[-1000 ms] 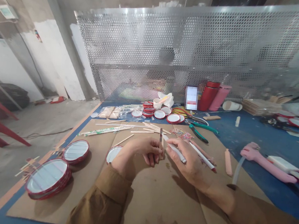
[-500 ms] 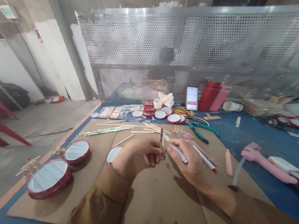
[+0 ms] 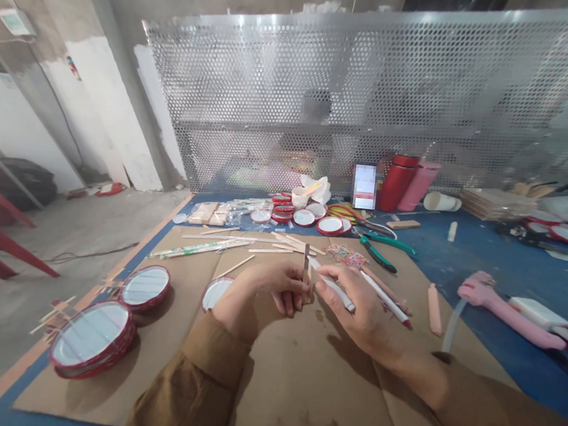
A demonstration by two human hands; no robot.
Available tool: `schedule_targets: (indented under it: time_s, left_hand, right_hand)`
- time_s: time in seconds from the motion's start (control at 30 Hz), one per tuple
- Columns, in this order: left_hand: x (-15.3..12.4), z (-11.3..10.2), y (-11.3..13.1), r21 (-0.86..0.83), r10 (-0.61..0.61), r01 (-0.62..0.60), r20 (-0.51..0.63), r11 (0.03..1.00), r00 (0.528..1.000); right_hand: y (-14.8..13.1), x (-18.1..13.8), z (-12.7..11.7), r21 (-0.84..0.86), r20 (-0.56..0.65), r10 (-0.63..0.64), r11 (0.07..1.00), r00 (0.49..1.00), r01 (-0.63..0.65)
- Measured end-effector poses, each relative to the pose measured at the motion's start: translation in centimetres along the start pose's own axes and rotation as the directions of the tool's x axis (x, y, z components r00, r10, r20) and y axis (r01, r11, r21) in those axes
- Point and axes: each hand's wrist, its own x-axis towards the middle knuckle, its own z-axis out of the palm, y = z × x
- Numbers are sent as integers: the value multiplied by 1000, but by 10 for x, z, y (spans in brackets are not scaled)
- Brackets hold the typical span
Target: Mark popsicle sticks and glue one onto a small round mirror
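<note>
My left hand [image 3: 277, 285] is closed, pinching a thin wooden stick [image 3: 306, 259] upright between thumb and fingers. The stick's upper part looks dark, and a second pale piece seems to stand against it. In my right hand [image 3: 353, 303] is a white pen-like marker [image 3: 335, 291], gripped as for writing. Its tip is at or very near the stick's side; whether they touch I cannot tell. Behind my left wrist a round red-rimmed piece with a white face [image 3: 216, 293] is partly hidden. Beside my right hand lies another white marker [image 3: 386, 300] with a red end.
Cardboard [image 3: 317, 390] covers the blue table. Stacked red-rimmed drum-like pieces [image 3: 94, 335] stand at the left. Loose wooden sticks [image 3: 281, 246], rubber bands [image 3: 348, 254] and green-handled pliers [image 3: 378, 252] lie farther back. A pink glue gun [image 3: 515, 315] is at the right, before a perforated metal screen [image 3: 255, 90].
My right hand has shifted slightly left, bringing the marker's tip closer to the stick. My left hand stays in place.
</note>
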Motion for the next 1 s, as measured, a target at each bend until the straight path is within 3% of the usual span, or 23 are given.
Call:
schedule_targets:
  time_s: [0.4,0.73,1.0]
  left_hand:
    - [2,-1,-3,5,10,-10,14,1000,1000]
    - [7,-3,-6,5,-10,10,20,1000,1000]
    - [1,-1,-2,6,-3,3,0,1000,1000]
  right_hand:
    - [-3,3,-3,34,33,-8,999,999,7]
    - [-2,0,-1,-21,-100,23,999,995,-25]
    - [0,-1,0,-10,-26,-13,1000,1000,12]
